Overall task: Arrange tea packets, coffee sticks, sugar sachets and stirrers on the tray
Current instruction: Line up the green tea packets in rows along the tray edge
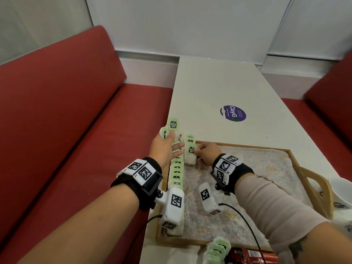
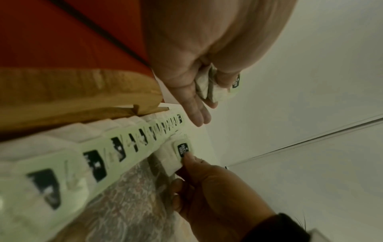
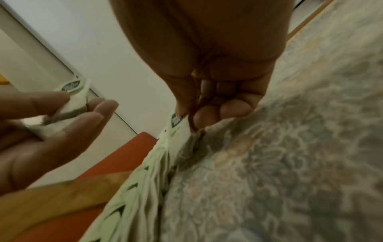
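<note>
A wooden tray (image 1: pixel 312 180) lined with a patterned cloth lies on the white table. Green-and-white tea packets (image 1: pixel 177 172) stand in a row along its left edge. My left hand (image 1: pixel 172 142) hovers over the far left corner and pinches a few spare tea packets (image 1: pixel 173 125) under its thumb, the other fingers stretched out. My right hand (image 1: pixel 197 151) pinches one tea packet (image 1: pixel 191 150) at the far end of a second row, beside the first. The left wrist view shows this packet (image 2: pixel 182 149) upright under the right thumb. No coffee sticks, sugar sachets or stirrers are clearly visible.
More tea packets (image 1: pixel 219 248) and red packs (image 1: pixel 249 254) lie at the table's near edge. A white cup (image 1: pixel 342 189) stands right of the tray. A purple sticker (image 1: pixel 233 113) marks the table beyond it. Red bench seats (image 1: pixel 76 130) flank the table.
</note>
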The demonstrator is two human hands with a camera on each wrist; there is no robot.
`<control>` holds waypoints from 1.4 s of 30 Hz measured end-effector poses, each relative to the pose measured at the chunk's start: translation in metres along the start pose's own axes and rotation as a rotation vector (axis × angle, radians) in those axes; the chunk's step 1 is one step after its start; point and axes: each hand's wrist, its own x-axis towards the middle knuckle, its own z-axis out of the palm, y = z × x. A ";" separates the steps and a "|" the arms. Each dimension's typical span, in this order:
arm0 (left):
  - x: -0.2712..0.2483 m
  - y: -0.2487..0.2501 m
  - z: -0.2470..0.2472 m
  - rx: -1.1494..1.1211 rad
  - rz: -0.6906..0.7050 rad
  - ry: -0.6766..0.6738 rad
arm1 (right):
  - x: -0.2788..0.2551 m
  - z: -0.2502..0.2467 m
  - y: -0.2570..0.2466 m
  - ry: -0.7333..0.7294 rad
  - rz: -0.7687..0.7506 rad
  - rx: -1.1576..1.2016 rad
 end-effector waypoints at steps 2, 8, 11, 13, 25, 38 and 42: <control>0.000 -0.001 -0.002 0.012 0.004 0.004 | 0.002 0.004 0.001 0.004 0.023 -0.026; 0.000 -0.004 -0.005 0.023 -0.001 0.019 | 0.009 0.007 -0.001 0.025 0.068 -0.138; 0.000 -0.003 -0.005 0.024 -0.001 0.018 | 0.014 0.008 -0.002 0.039 0.045 -0.208; 0.000 -0.003 -0.005 0.023 -0.004 0.015 | 0.016 0.009 -0.002 0.048 0.039 -0.242; 0.000 0.001 -0.004 -0.008 -0.061 0.048 | 0.014 0.008 -0.002 0.199 -0.015 -0.171; -0.009 -0.002 0.005 0.096 -0.001 -0.010 | -0.037 0.002 -0.037 0.010 -0.396 0.155; -0.011 -0.003 0.009 0.067 0.004 -0.021 | -0.036 -0.004 -0.034 0.023 -0.375 0.224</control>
